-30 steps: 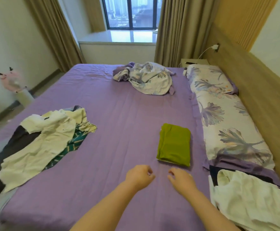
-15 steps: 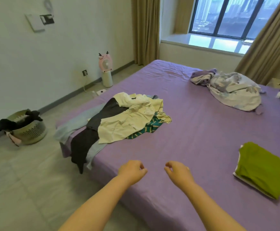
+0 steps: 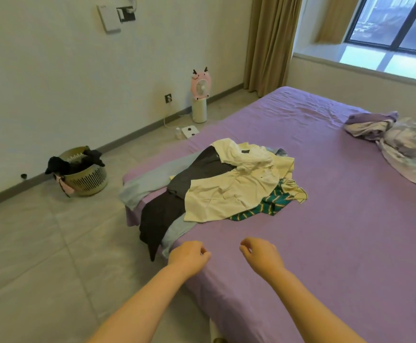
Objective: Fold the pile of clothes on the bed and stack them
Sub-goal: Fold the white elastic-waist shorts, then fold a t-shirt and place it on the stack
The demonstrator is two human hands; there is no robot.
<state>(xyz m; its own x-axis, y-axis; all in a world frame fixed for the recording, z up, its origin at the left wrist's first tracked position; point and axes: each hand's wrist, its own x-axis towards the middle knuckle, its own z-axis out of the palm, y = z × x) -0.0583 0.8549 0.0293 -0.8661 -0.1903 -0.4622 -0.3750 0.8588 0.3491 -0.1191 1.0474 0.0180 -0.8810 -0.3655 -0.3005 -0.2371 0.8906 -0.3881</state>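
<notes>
Left hand (image 3: 189, 256) and right hand (image 3: 261, 253) hover loosely curled, holding nothing, over the purple bed (image 3: 338, 219) near the clothes pile (image 3: 226, 186).

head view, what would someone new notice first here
The heap of unfolded clothes at the left edge of the purple bed, with a cream shirt on top, draws the eye first. Nearer the camera, the left hand and right hand hover empty over the bed's near edge. A pink fan stands by the wall.

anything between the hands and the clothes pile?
Head view: only bare purple sheet between the hands, left and right, and the clothes pile.
</notes>
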